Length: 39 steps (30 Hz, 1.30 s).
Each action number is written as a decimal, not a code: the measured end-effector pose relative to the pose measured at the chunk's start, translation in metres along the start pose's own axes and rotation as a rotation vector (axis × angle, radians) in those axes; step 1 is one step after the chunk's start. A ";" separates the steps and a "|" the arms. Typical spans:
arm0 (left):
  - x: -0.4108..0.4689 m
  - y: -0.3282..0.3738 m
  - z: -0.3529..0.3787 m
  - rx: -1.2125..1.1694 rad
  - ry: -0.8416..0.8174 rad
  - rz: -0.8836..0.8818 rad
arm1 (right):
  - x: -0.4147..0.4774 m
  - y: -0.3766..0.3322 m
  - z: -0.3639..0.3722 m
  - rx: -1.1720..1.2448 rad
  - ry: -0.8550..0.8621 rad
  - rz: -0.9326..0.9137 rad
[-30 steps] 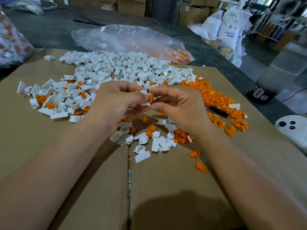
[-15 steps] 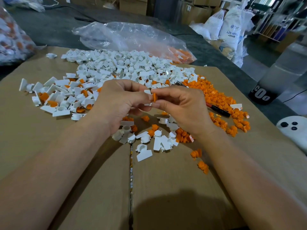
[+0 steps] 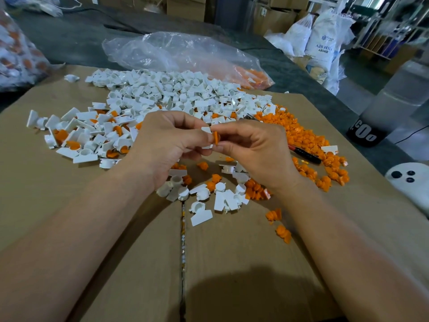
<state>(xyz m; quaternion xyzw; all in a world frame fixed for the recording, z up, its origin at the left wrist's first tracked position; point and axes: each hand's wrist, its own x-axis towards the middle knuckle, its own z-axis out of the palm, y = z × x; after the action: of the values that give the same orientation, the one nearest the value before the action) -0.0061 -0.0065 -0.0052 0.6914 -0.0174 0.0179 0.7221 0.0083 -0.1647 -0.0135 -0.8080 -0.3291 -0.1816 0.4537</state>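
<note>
— What's closest to the person?

— Bare cardboard sheet (image 3: 139, 263), then a few stray orange plugs (image 3: 283, 233) and a small scatter of white holders (image 3: 201, 217) just under the wrists.

— And the hands?

— Both raised above that scatter, fingertips meeting. The left hand (image 3: 167, 145) pinches a white holder (image 3: 206, 130) between thumb and fingers. The right hand (image 3: 257, 149) pinches an orange plug (image 3: 216, 138), edge-on and touching the holder.

— Any change over the last second?

— Little. The hands have kept to the same spot, but more of the plug's disc shows now, turned square to the holder. I'd judge the plug is being lined up and pressed in, not yet clearly seated.

— Beyond them?

— The white pile (image 3: 174, 89) spreads left and centre, and some pieces at its left end already carry orange. The orange pile (image 3: 301, 135) runs right, with a marker pen (image 3: 306, 155) at its edge. Behind lies a clear plastic bag (image 3: 176, 52), and farther back stand white resin sacks (image 3: 322, 38).
</note>
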 end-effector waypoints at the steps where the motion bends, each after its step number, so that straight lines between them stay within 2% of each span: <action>1: 0.000 0.000 0.000 -0.004 0.003 -0.007 | 0.000 -0.002 -0.002 0.002 -0.009 0.038; 4: 0.001 0.000 0.000 -0.036 0.019 -0.040 | 0.004 -0.005 -0.020 -0.077 0.044 0.243; 8: 0.001 0.000 0.000 -0.041 0.025 -0.058 | 0.007 0.004 -0.057 -0.339 0.119 0.473; 10: 0.001 0.000 -0.001 -0.039 0.022 -0.059 | 0.005 0.013 -0.072 -0.470 0.011 0.611; 12: 0.002 0.000 -0.001 -0.042 0.025 -0.062 | 0.003 0.018 -0.080 -0.558 -0.170 0.738; 15: 0.002 0.000 -0.001 -0.040 0.027 -0.065 | 0.003 0.017 -0.083 -0.561 -0.325 0.825; 19: 0.002 -0.001 0.001 -0.038 0.020 -0.061 | 0.002 0.015 -0.079 -0.683 -0.473 0.830; 25: -0.001 -0.002 0.003 -0.038 -0.001 -0.047 | 0.003 0.029 -0.065 -0.780 -0.499 0.840; 34: 0.002 -0.005 0.001 -0.132 0.038 -0.057 | 0.006 0.032 -0.060 -0.815 -0.245 0.789; 36: 0.004 -0.006 -0.001 -0.176 0.071 -0.064 | 0.006 0.030 -0.060 -0.799 -0.190 0.722; 39: 0.007 -0.006 -0.002 -0.244 0.119 -0.052 | 0.007 0.022 -0.060 -0.742 -0.037 0.513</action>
<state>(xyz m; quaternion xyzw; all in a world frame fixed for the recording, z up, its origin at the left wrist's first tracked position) 0.0007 -0.0045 -0.0106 0.5963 0.0412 0.0378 0.8008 0.0287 -0.2215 0.0089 -0.9745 -0.0389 -0.1546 0.1577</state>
